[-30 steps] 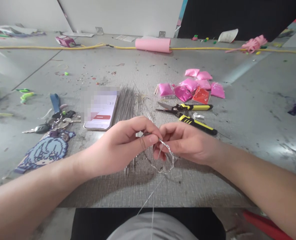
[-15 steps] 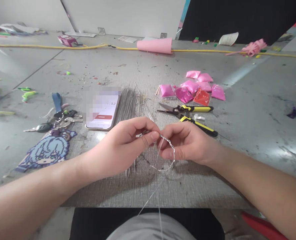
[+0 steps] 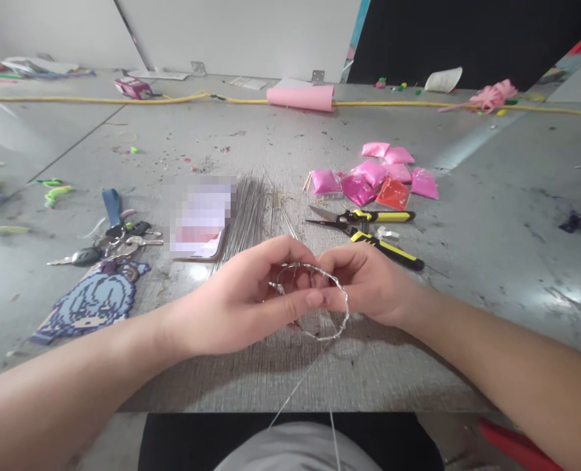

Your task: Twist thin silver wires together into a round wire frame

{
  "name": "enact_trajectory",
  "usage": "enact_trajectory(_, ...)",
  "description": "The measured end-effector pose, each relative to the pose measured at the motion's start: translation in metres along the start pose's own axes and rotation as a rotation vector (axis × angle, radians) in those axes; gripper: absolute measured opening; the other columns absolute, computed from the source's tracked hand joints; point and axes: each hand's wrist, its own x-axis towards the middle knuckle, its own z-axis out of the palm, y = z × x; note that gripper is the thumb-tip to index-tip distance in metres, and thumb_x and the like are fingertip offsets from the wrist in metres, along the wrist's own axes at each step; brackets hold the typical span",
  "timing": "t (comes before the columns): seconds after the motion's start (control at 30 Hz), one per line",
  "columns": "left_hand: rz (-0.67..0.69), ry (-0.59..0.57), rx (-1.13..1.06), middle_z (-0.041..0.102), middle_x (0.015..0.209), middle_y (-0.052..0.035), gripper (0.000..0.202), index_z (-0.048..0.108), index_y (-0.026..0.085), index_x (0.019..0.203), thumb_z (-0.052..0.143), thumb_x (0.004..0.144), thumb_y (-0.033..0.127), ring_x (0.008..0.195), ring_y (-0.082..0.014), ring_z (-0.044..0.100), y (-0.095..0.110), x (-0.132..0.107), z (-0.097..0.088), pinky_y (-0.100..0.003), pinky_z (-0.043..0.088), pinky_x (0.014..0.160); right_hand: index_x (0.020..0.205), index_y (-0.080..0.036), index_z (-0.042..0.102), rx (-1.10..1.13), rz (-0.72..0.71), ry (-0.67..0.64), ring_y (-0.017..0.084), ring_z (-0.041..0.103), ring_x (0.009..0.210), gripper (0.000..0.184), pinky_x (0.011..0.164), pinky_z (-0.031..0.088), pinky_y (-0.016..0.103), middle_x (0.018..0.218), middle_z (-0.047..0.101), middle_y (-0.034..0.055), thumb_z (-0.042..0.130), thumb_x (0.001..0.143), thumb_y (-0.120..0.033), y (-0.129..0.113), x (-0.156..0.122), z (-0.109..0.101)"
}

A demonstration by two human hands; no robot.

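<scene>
A ring of twisted silvery wire is held between both hands above the table's near part. My left hand grips its left side, thumb stretched across the ring toward the right fingers. My right hand is closed at the ring's upper right, its fingertips partly hidden behind the wire. Loose thin wire ends trail down from the ring toward the lap. Just beyond the left hand lies a bundle of straight grey wires.
Yellow-and-black shears lie with blades parted beyond my right hand. Behind them are several pink packets and a red one. Left of the wires rest a phone, keys and a pixel-art charm. A yellow cord crosses the back.
The wire ring has tilted so more of its loop shows. My left thumb has moved from its top edge down across the middle, and the right fingers have shifted with it.
</scene>
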Motion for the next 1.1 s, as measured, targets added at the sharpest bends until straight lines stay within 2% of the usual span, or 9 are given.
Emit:
enact_trajectory(0.13,-0.046,-0.019,-0.04,0.054,0.09,0.0019,0.028,0.052,0.021,0.109,0.072,0.089,0.024,0.08,-0.01,0.055,-0.001,0.004,-0.004,-0.02,0.056,0.062,0.075,-0.014,0.07,-0.042,0.023,0.007,0.008,0.057,0.061,0.015,0.057,0.044,0.02,0.071,0.066,-0.0001,0.08,0.08,-0.023,0.0,0.001,-0.004)
enact_trajectory(0.33,-0.104,-0.002,-0.044,0.058,0.09,0.0023,0.022,0.051,0.022,0.106,0.068,0.092,0.025,0.079,-0.0095,0.056,0.0,0.005,-0.006,-0.018,0.054,0.061,0.083,-0.013,0.07,-0.005,0.007,-0.051,0.007,0.057,0.06,0.013,0.058,0.046,0.018,0.071,0.066,-0.0013,0.077,0.085,-0.024,0.002,-0.002,-0.006)
enact_trajectory(0.47,-0.152,-0.013,-0.05,0.056,0.082,0.0048,0.018,0.051,0.02,0.098,0.068,0.092,0.024,0.071,-0.007,0.053,0.001,0.005,-0.008,-0.017,0.052,0.059,0.08,-0.014,0.068,-0.016,-0.012,-0.085,0.007,0.059,0.065,0.013,0.063,0.047,0.018,0.072,0.067,-0.0011,0.077,0.085,-0.022,0.004,-0.003,-0.007)
enact_trajectory(0.7,-0.174,-0.08,-0.111,0.069,0.089,0.0003,0.016,0.047,0.019,0.093,0.062,0.095,0.02,0.067,-0.0056,0.054,0.006,0.007,-0.011,-0.015,0.047,0.055,0.091,-0.016,0.065,0.018,-0.035,-0.081,0.008,0.064,0.066,0.011,0.062,0.051,0.019,0.073,0.069,-0.001,0.074,0.088,-0.022,0.004,0.001,-0.005)
enact_trajectory(0.9,-0.166,-0.057,-0.064,0.057,0.076,0.0053,0.016,0.048,0.019,0.094,0.063,0.095,0.023,0.063,-0.0049,0.052,0.005,0.005,-0.011,-0.014,0.045,0.053,0.087,-0.014,0.069,-0.079,0.002,-0.12,0.008,0.059,0.061,0.015,0.058,0.051,0.019,0.072,0.066,-0.0005,0.079,0.083,-0.025,0.003,-0.002,-0.005)
enact_trajectory(1.1,-0.215,-0.069,-0.047,0.058,0.083,0.0026,0.019,0.047,0.019,0.094,0.062,0.095,0.031,0.063,-0.0064,0.053,0.005,0.004,-0.009,-0.019,0.049,0.054,0.084,-0.015,0.073,-0.139,0.089,-0.121,0.007,0.054,0.055,0.014,0.05,0.049,0.017,0.069,0.063,-0.0016,0.081,0.08,-0.025,0.001,-0.006,-0.001)
